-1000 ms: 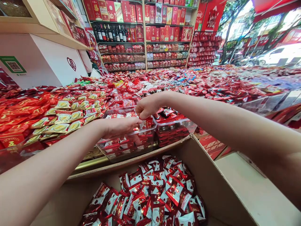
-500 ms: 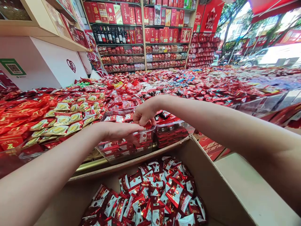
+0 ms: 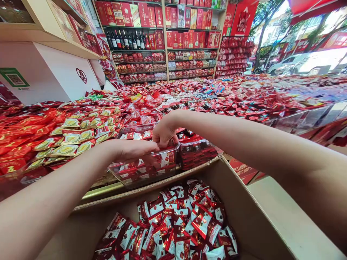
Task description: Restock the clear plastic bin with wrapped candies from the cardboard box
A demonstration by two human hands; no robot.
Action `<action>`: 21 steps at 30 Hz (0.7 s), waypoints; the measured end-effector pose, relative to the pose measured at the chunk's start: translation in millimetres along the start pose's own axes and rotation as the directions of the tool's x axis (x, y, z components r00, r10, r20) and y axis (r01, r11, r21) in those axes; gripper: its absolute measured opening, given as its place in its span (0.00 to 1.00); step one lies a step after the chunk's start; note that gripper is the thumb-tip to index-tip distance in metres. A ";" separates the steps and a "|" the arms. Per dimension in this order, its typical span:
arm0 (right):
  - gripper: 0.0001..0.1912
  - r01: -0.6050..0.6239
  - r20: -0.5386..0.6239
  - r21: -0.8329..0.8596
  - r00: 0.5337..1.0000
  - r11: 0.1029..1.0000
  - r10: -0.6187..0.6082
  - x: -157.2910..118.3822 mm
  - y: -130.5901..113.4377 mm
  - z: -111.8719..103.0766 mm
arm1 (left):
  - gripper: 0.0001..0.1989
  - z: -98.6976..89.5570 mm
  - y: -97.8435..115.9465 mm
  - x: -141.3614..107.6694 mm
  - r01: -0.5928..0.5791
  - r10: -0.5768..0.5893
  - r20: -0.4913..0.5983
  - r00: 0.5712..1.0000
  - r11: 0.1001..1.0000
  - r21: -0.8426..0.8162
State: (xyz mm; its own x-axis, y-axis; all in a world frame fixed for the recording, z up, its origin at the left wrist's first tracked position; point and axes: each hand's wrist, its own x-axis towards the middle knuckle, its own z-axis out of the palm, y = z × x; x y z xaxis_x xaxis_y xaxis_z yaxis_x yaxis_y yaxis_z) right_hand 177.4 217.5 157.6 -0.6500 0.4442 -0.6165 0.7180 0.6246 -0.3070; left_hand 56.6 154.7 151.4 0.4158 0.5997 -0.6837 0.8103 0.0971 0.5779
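Observation:
A clear plastic bin with rows of red-and-white wrapped candies stands at the display's front edge. My left hand reaches over its rim, thumb stretched out along the top; its other fingers show only dimly through the clear wall, looking extended. Beside it, my right hand is bent down at the wrist into the bin, fingers curled together over the candies. Whatever lies between its fingertips is hidden. Below both arms, an open cardboard box contains a loose heap of similar wrapped candies.
A neighbouring clear bin of dark red packets adjoins on the right. Gold-and-red packets are piled to the left. Past the hands spreads a wide display of sweets, backed by shelves of boxes and bottles.
My left hand has slid slightly left along the bin's rim, leaving more of the rim showing. My right hand has shifted a little left and stays in the bin.

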 end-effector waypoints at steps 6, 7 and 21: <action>0.14 -0.064 0.020 -0.045 0.998 0.997 0.065 -0.9 -12.2 1.9 | 0.19 0.2 -2.1 -3.8 -0.002 0.004 -0.054 0.999 0.999 0.038; 0.14 -0.072 0.033 -0.040 0.997 0.997 0.073 -0.9 -13.6 2.1 | 0.19 -0.1 -2.9 -3.3 -0.005 0.007 -0.050 0.999 0.999 0.037; 0.11 -0.125 0.049 0.080 0.991 0.989 0.121 -5.2 -12.3 1.8 | 0.17 -2.3 4.9 7.6 0.014 -0.014 0.000 1.000 0.999 0.043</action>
State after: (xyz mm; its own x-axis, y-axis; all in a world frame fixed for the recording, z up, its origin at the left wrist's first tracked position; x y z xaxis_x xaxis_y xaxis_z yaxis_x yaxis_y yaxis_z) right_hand 172.4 206.3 163.4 -0.5451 0.4844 -0.6843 0.8111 0.5111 -0.2844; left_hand 62.8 161.6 150.1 0.4045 0.5982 -0.6918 0.8331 0.0711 0.5486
